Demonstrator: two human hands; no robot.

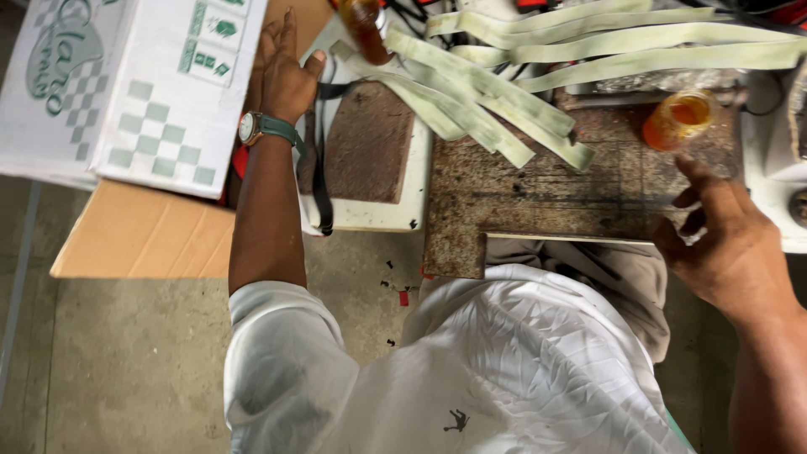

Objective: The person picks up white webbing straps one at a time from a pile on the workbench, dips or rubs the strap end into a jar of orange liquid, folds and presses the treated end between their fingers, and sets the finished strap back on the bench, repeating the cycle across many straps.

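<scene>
My left hand (284,74) reaches forward with flat, spread fingers beside a white printed carton (126,84), touching its side; a watch (252,128) sits on that wrist. My right hand (723,240) hovers over the right end of a worn brown work board (546,197), fingers loosely curled and holding nothing. A small jar of orange liquid (679,119) stands just beyond that hand. Several pale green strips (496,101) lie fanned across the board and bench.
A brown pad on a white slab (370,143) lies between my arms, with a black strap (321,181) along its left edge. A brown bottle (366,29) stands behind. A cardboard flap (143,235) sticks out under the carton. Concrete floor (109,370) below.
</scene>
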